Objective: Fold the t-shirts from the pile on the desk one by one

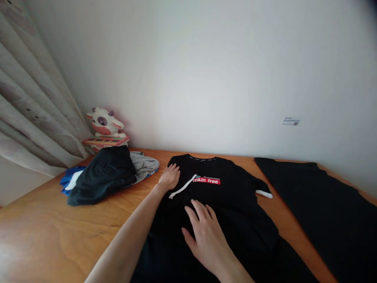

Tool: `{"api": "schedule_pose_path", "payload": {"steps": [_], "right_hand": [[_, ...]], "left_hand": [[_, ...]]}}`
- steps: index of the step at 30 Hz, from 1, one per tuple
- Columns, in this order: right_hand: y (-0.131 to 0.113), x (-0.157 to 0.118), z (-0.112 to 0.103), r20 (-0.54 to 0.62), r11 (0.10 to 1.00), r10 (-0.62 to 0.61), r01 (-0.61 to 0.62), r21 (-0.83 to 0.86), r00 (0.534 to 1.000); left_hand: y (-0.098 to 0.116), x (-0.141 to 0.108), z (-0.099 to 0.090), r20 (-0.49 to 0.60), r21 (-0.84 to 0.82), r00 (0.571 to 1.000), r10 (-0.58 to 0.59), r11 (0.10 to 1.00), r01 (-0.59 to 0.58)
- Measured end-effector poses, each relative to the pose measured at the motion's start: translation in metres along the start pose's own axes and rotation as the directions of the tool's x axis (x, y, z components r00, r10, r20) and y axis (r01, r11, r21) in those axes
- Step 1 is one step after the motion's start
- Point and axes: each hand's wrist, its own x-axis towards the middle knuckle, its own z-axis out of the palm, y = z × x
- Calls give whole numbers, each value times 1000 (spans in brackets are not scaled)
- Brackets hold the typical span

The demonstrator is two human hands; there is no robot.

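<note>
A black T-shirt with a red "main free" print on its chest lies spread on the wooden table, its collar toward the wall. Its left-side sleeve is folded inward, so the white cuff runs slantwise across the chest beside the print. The other sleeve sticks out to the right with its white cuff showing. My left hand rests flat on the folded edge near the shoulder, fingers stretched. Over the shirt's middle is my right hand, fingers spread and holding nothing; whether it touches the cloth I cannot tell.
A heap of clothes, dark, grey and blue, lies on the left of the table. Behind it stands a cow toy with a keyboard. A black garment lies flat at the right. A curtain hangs at the left.
</note>
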Motion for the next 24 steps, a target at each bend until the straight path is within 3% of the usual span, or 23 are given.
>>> {"api": "schedule_pose_path", "payload": {"steps": [4, 9, 12, 14, 17, 20, 22, 24], "right_hand": [[37, -57, -34, -107, 999, 32, -35, -23, 994], [111, -121, -70, -298, 974, 131, -178, -139, 946], [150, -151, -83, -323, 922, 320, -371, -109, 891], [167, -162, -88, -251, 881, 447, -471, -43, 859], [174, -161, -90, -97, 829, 559, -553, 84, 824], [164, -149, -92, -50, 813, 574, -560, 160, 818], [157, -146, -97, -85, 779, 620, -598, 190, 780], [152, -149, -103, -160, 736, 674, -639, 221, 721]], "left_hand": [[9, -14, -25, -15, -7, 1000, 25, 1000, -26], [17, -87, -76, -23, -37, 997, 76, 996, -77], [8, -142, -108, 115, -6, 992, -54, 998, 56], [-3, -173, -121, 231, 17, 965, -121, 993, 121], [-18, -201, -125, 310, 10, 941, -139, 990, 143], [-22, -211, -119, 342, -97, 939, -36, 993, 73], [-19, -214, -117, 281, -180, 959, 32, 983, 20], [-17, -218, -119, 115, -245, 993, 31, 969, -2]]}}
